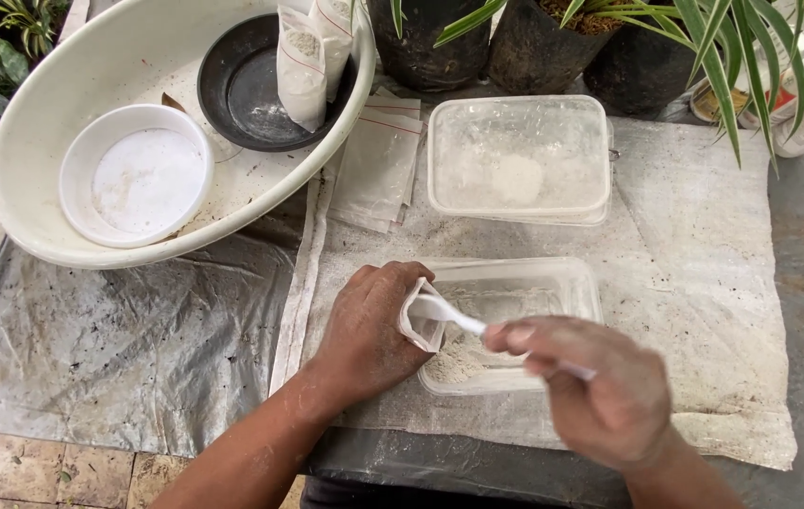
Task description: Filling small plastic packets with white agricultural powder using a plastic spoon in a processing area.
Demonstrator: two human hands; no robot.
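On the cloth, two clear tubs (515, 160), one spoon (454, 316), one pouch (418, 325)

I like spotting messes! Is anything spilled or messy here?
Yes. Pale powder is dusted over the cloth around the two tubs, and it coats both hands too. The left hand holds a small bag open over the near tub while the right hand spoons powder in.

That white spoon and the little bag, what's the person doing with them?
The left hand holds a little bag open over a clear tub of pale powder. The right hand holds a white spoon with its tip at the bag's mouth. Two filled bags stand in a black dish inside the big white basin.
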